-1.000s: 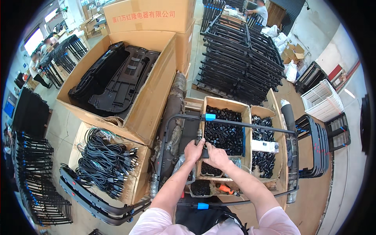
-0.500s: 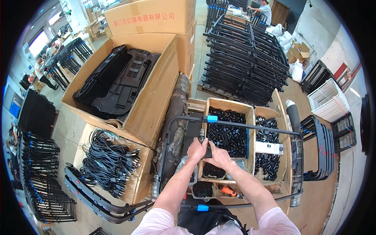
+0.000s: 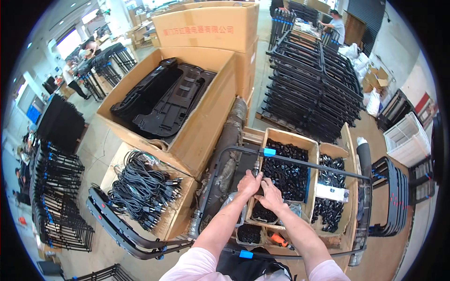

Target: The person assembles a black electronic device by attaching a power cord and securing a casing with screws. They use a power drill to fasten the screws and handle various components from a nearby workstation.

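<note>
My left hand [image 3: 249, 184] is closed around a dark tool [image 3: 256, 165] with a grey, cylindrical front end, like a drill's chuck; most of its body is hidden by my fingers. Close against it, my right hand [image 3: 270, 195] has its fingers curled in, and what they grip is hidden. Both hands are inside the outline of a black tubular frame [image 3: 318, 166] with rounded corners, which lies across the boxes in front of me. Blue tape [image 3: 269, 152] marks its far bar, and another blue piece [image 3: 246, 254] is on its near bar.
Under the frame, a wooden bin [image 3: 288, 161] and a cardboard box [image 3: 349, 187] hold small black parts. An orange-handled tool [image 3: 279, 240] lies nearby. At left are coiled cables [image 3: 143, 187] and a carton [image 3: 206, 122] of black panels. Stacked frames [image 3: 304, 93] stand behind; a person [image 3: 335, 28] works there.
My view has turned left, so the scene sits further right and lower. My hands stay together at the tool, and less of its dark body shows between them.
</note>
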Motion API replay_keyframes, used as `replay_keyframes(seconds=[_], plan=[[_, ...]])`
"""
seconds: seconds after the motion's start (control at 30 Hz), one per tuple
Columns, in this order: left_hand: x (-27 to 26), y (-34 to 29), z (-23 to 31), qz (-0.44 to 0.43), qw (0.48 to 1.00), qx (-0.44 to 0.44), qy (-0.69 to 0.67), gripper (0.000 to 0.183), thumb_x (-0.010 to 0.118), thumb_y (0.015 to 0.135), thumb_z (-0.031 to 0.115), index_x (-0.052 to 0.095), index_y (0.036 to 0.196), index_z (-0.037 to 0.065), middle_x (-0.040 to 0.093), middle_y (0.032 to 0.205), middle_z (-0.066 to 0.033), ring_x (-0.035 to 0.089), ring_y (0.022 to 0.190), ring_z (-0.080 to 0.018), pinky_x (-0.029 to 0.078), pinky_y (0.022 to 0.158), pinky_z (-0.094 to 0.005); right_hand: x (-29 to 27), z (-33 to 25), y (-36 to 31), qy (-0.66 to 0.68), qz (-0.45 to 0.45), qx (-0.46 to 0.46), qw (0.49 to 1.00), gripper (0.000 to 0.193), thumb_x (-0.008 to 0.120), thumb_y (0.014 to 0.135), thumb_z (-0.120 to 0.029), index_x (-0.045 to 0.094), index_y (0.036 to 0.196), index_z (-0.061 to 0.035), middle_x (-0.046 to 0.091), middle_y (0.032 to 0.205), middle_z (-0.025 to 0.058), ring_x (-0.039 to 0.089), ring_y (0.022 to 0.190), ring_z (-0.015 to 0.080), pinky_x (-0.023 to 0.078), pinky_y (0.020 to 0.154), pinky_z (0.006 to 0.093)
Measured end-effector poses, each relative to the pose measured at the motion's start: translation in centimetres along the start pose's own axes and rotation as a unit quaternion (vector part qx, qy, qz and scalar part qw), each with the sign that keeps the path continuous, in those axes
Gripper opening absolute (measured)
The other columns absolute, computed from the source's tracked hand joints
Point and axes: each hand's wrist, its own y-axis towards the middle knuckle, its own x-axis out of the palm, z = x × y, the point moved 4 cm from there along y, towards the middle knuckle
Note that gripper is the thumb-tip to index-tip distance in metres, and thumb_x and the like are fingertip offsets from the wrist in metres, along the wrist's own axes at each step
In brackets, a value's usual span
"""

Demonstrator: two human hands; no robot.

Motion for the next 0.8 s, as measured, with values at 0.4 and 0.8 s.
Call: replay_keyframes(seconds=[0.4,0.8], plan=[[-0.2,-1.4,-0.9,0.026,0.999,-0.002,-0.029,0.082,0.063,0.097,0.067,0.051,0.134,-0.004,0.071,0.126,-0.0316,0.07,0.12,-0.0473,0.055,0.103,-0.0546,0.4,-0.7,-1.1,-0.002,-0.028,0.028,0.999,0.066,0.086,0.081,-0.028,0.058,0.135,-0.0022,0.056,0.143,0.0196,0.064,0.124,0.044,0.055,0.102,0.0512],[0.2,-2.5,-2.2,0.085,0.995,0.044,-0.029,0.076,0.07,0.093,0.064,0.06,0.124,-0.005,0.071,0.124,-0.031,0.07,0.115,-0.0485,0.055,0.1,-0.0552,0.8,-1.1,-2.7,-0.031,-0.01,0.002,0.999,0.069,0.087,0.081,-0.028,0.057,0.138,-0.0009,0.057,0.138,0.0213,0.066,0.12,0.0432,0.057,0.099,0.0506]])
